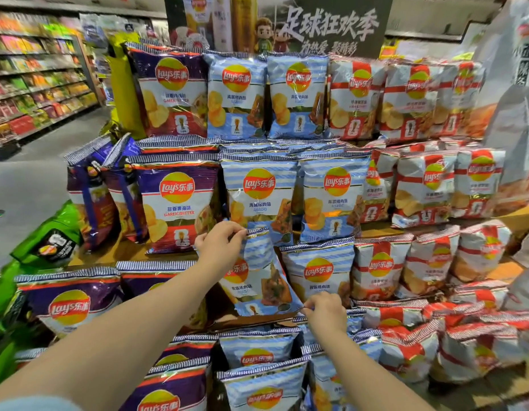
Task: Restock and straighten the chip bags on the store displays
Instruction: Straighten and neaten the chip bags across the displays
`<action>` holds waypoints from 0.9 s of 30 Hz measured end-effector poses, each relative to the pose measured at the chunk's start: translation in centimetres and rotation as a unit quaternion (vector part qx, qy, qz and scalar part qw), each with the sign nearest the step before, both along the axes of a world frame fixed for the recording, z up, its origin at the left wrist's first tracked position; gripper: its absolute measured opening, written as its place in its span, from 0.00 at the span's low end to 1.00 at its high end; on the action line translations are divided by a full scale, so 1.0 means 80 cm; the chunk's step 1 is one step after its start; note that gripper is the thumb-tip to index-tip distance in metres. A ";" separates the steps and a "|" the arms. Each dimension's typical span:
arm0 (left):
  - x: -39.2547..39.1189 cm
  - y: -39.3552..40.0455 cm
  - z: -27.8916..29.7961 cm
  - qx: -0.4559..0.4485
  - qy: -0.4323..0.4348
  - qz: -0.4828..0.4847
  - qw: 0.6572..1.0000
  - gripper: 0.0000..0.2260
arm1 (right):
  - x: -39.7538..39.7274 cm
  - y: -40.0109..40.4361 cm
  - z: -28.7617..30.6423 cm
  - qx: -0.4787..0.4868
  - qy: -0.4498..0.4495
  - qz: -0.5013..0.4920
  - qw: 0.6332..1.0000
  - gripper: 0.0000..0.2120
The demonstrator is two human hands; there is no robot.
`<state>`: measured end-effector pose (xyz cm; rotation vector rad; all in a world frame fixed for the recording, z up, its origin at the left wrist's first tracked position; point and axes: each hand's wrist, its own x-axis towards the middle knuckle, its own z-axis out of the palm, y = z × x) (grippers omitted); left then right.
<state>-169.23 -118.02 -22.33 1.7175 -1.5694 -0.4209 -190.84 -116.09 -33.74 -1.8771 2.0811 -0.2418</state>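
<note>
A tiered display (521, 221) holds purple, light-blue and red-and-white Lay's chip bags in columns. One light-blue bag (259, 274) stands tilted on the third tier, between the purple column and an upright light-blue bag (319, 271). My left hand (220, 247) pinches the tilted bag's top seal. My right hand (325, 312) pinches its lower right corner. Above it on the second tier stand two more light-blue bags (259, 191).
Green chip bags (47, 238) lean at the display's left side. A dark promotional sign (325, 25) stands behind the top tier. A shop aisle with stocked shelves (35, 78) runs off to the left. More bags crowd the lowest tier near me.
</note>
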 end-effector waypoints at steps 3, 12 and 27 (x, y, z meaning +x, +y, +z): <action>0.000 0.001 0.007 0.026 -0.006 0.021 0.999 0.09 | -0.006 0.004 0.006 0.000 -0.006 0.004 1.000 0.07; -0.014 -0.008 -0.005 0.067 -0.021 0.002 0.998 0.10 | 0.002 0.009 0.016 0.025 -0.028 0.020 0.999 0.23; -0.044 -0.034 -0.040 0.049 -0.225 -0.014 0.973 0.13 | 0.036 -0.013 0.027 0.109 -0.183 0.042 0.976 0.32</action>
